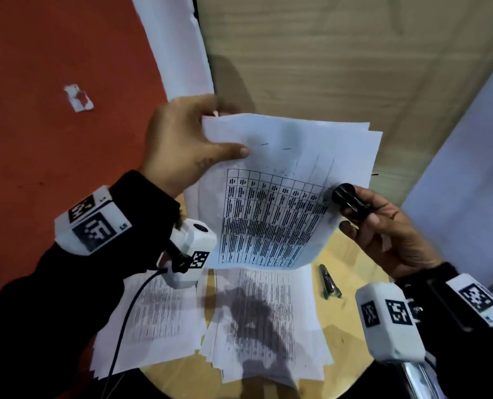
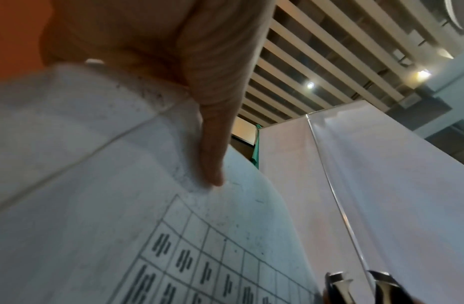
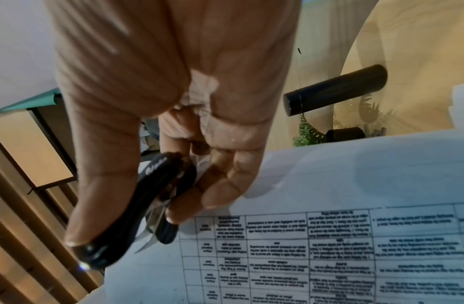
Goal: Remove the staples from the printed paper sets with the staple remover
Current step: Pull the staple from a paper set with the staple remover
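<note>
Above the round pale wooden table (image 1: 351,254), the left hand (image 1: 179,142) held a stapled set of white printed sheets with a black table grid (image 1: 276,205) up in the air, thumb on top and fingers curled behind one corner, pinching it. Right hand (image 1: 383,226) was at the set's opposite edge, thumb and fingers closed round a black plastic claw-type staple remover with metal teeth (image 3: 145,207); the claws sat just beside the paper edge, not on it. Two short dark marks near the top margin (image 1: 276,146) were probably the staples, though the head view was too soft to be sure. More loose white printed sheets (image 1: 256,321) lay on the table below, a small dark metal tool with a green end (image 1: 330,282) beside them.

Step in hand, as I read it: set picked up and presented, remover not yet engaged. Next move needs the claws brought across to those marks, teeth slid under a staple crown, then squeezed while the left hand keeps the corner taut. Paper unsupported in the air, so tearing looked like the risk.
</note>
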